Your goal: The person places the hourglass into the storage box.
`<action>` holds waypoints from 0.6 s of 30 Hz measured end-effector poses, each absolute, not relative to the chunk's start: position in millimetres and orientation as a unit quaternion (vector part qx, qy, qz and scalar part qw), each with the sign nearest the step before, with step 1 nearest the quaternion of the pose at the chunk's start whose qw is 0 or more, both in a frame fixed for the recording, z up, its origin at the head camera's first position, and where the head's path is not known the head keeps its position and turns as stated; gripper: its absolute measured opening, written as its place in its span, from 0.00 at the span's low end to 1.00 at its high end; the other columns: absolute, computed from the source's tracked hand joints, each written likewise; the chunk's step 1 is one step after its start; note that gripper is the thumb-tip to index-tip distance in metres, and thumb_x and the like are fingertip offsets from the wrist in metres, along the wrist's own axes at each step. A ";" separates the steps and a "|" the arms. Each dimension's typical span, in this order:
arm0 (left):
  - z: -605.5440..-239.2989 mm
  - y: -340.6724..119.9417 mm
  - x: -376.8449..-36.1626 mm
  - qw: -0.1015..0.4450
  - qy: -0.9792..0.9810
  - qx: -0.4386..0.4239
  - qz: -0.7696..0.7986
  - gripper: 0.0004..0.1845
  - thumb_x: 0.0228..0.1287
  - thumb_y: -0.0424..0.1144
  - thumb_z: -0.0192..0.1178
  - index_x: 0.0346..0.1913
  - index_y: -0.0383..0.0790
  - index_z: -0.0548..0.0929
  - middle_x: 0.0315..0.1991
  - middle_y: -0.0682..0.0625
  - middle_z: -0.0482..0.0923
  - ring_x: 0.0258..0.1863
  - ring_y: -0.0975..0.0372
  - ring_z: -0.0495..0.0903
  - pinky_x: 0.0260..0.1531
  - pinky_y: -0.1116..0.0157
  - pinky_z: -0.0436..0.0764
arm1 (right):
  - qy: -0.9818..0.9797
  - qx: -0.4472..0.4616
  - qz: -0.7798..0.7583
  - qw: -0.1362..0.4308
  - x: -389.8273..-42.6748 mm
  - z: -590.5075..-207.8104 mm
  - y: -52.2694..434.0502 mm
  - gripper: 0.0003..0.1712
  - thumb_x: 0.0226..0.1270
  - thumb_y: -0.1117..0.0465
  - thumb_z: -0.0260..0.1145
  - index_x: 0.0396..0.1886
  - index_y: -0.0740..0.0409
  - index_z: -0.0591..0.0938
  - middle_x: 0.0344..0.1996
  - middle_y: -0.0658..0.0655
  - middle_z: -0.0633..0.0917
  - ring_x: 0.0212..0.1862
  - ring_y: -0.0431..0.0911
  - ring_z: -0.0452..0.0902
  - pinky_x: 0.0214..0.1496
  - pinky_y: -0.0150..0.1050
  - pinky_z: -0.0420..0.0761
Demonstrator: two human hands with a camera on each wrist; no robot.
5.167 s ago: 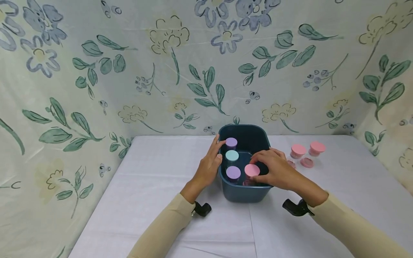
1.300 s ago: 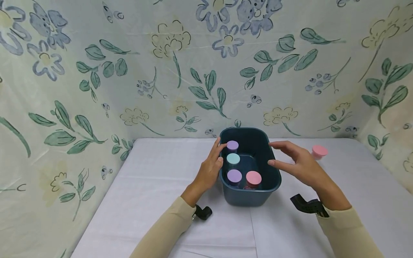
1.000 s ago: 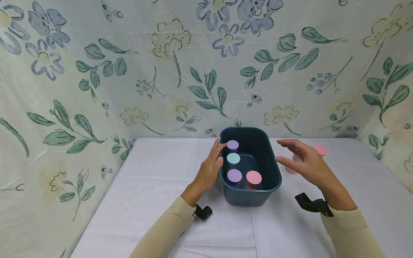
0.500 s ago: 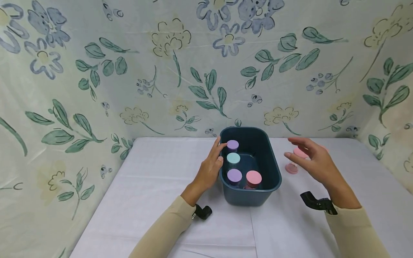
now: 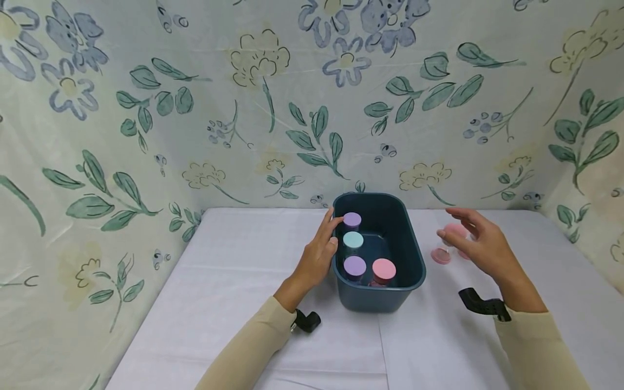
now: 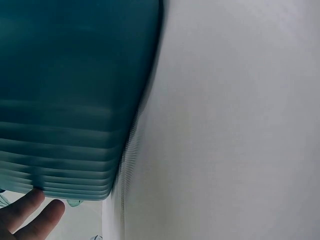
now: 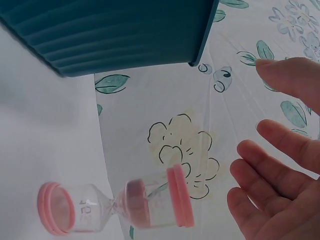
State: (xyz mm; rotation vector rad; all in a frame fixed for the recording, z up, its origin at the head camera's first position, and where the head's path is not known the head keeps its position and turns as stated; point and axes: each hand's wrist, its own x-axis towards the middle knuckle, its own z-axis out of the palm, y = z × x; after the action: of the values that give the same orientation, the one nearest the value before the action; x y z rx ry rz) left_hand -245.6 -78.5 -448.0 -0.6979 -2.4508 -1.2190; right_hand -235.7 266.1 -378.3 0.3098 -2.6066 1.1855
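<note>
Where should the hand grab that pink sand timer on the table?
Probably by the pink top cap of the pink sand timer, coming from above and its right, where the open right hand hovers. It stands upright; the waist is narrow glass.

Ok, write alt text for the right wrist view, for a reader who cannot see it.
An open right hand, fingers spread, reaches toward a pink hourglass timer standing on the white table, without touching it. The ribbed wall of a dark teal tub fills the top, with a floral cloth backdrop behind.

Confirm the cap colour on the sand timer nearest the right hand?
Pink caps on the clear hourglass sand timer; right wrist view shows it best.
</note>
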 end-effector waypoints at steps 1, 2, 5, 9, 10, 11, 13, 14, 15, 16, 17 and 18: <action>-447.9 -78.6 -245.5 0.158 -0.856 -0.245 -0.426 0.29 0.74 0.55 0.28 0.74 0.57 0.55 0.78 0.60 0.36 0.74 0.59 0.50 0.62 0.41 0.63 | -0.897 0.106 0.408 0.130 -236.4 -379.4 267.2 0.41 0.63 0.49 0.68 0.71 0.58 0.64 0.71 0.68 0.62 0.71 0.67 0.53 0.61 0.70 0.59; -448.1 -78.6 -245.7 0.159 -0.856 -0.245 -0.427 0.28 0.74 0.53 0.29 0.74 0.56 0.56 0.78 0.59 0.37 0.74 0.58 0.50 0.61 0.41 0.64 | -0.898 0.105 0.407 0.129 -237.0 -380.5 268.4 0.41 0.63 0.48 0.67 0.71 0.58 0.64 0.71 0.68 0.62 0.71 0.67 0.53 0.61 0.69 0.59; -448.5 -78.7 -245.8 0.159 -0.855 -0.247 -0.428 0.28 0.74 0.50 0.32 0.74 0.55 0.56 0.78 0.57 0.38 0.74 0.57 0.51 0.61 0.40 0.64 | -0.899 0.101 0.407 0.128 -239.1 -384.6 272.1 0.42 0.63 0.48 0.67 0.72 0.58 0.63 0.71 0.68 0.61 0.71 0.67 0.53 0.61 0.68 0.59; -448.4 -78.8 -245.7 0.157 -0.856 -0.245 -0.427 0.29 0.74 0.52 0.30 0.74 0.54 0.56 0.78 0.57 0.38 0.74 0.58 0.51 0.60 0.40 0.64 | -0.897 0.099 0.411 0.128 -242.0 -389.2 276.0 0.41 0.65 0.49 0.66 0.72 0.59 0.63 0.70 0.69 0.62 0.70 0.68 0.54 0.62 0.67 0.59; -448.2 -78.8 -245.7 0.157 -0.856 -0.245 -0.426 0.29 0.74 0.53 0.30 0.74 0.53 0.56 0.78 0.57 0.38 0.74 0.57 0.51 0.60 0.40 0.64 | -0.897 0.097 0.412 0.127 -242.6 -390.0 276.8 0.41 0.65 0.49 0.66 0.72 0.59 0.63 0.70 0.69 0.63 0.70 0.68 0.54 0.61 0.66 0.59; -448.1 -78.8 -245.6 0.158 -0.857 -0.245 -0.426 0.29 0.74 0.53 0.30 0.74 0.53 0.56 0.78 0.57 0.38 0.74 0.57 0.51 0.60 0.40 0.64 | -0.897 0.095 0.414 0.126 -243.3 -390.9 277.6 0.41 0.65 0.49 0.66 0.72 0.59 0.63 0.70 0.69 0.63 0.70 0.68 0.54 0.62 0.66 0.59; -447.9 -78.7 -245.7 0.159 -0.857 -0.246 -0.425 0.28 0.74 0.51 0.30 0.74 0.53 0.56 0.78 0.56 0.38 0.74 0.57 0.51 0.60 0.40 0.64 | -0.896 0.089 0.417 0.123 -244.2 -392.6 278.9 0.40 0.65 0.49 0.65 0.72 0.59 0.63 0.70 0.69 0.63 0.70 0.67 0.54 0.62 0.65 0.60; -447.7 -78.8 -245.6 0.159 -0.857 -0.245 -0.424 0.28 0.74 0.50 0.31 0.74 0.53 0.56 0.78 0.57 0.38 0.74 0.58 0.51 0.60 0.40 0.64 | -0.895 0.086 0.419 0.124 -244.6 -393.7 279.7 0.40 0.65 0.49 0.65 0.72 0.58 0.63 0.70 0.69 0.63 0.70 0.67 0.54 0.62 0.65 0.60; -447.4 -78.8 -245.6 0.160 -0.857 -0.246 -0.423 0.28 0.74 0.49 0.31 0.74 0.53 0.56 0.78 0.56 0.38 0.74 0.58 0.51 0.60 0.40 0.64 | -0.896 0.081 0.419 0.123 -245.4 -394.6 280.3 0.41 0.65 0.48 0.65 0.72 0.58 0.63 0.70 0.69 0.62 0.70 0.67 0.54 0.62 0.64 0.61; -447.3 -78.9 -245.7 0.161 -0.857 -0.247 -0.422 0.28 0.74 0.48 0.32 0.74 0.53 0.56 0.78 0.55 0.39 0.74 0.57 0.51 0.60 0.40 0.64 | -0.896 0.076 0.420 0.123 -246.2 -395.6 280.9 0.41 0.65 0.48 0.65 0.72 0.57 0.63 0.70 0.68 0.63 0.70 0.66 0.54 0.62 0.63 0.61; -447.1 -79.2 -245.8 0.162 -0.856 -0.249 -0.423 0.28 0.74 0.47 0.33 0.74 0.53 0.56 0.78 0.55 0.39 0.74 0.58 0.51 0.60 0.40 0.65 | -0.895 0.073 0.421 0.124 -246.9 -396.9 281.1 0.41 0.64 0.48 0.65 0.72 0.58 0.63 0.70 0.68 0.62 0.71 0.66 0.54 0.62 0.62 0.61; -446.6 -79.7 -245.6 0.162 -0.855 -0.250 -0.424 0.27 0.74 0.46 0.33 0.74 0.53 0.57 0.78 0.54 0.39 0.74 0.58 0.52 0.60 0.39 0.65 | -0.894 0.071 0.423 0.126 -247.8 -398.1 281.2 0.41 0.65 0.47 0.65 0.72 0.58 0.62 0.70 0.68 0.62 0.71 0.66 0.54 0.63 0.62 0.61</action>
State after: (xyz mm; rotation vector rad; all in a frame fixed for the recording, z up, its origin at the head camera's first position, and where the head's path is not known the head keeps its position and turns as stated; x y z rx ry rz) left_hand -245.6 -79.7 -446.6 -0.7137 -2.4402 -1.2111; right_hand -247.8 281.2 -398.1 0.2071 -2.6044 1.2325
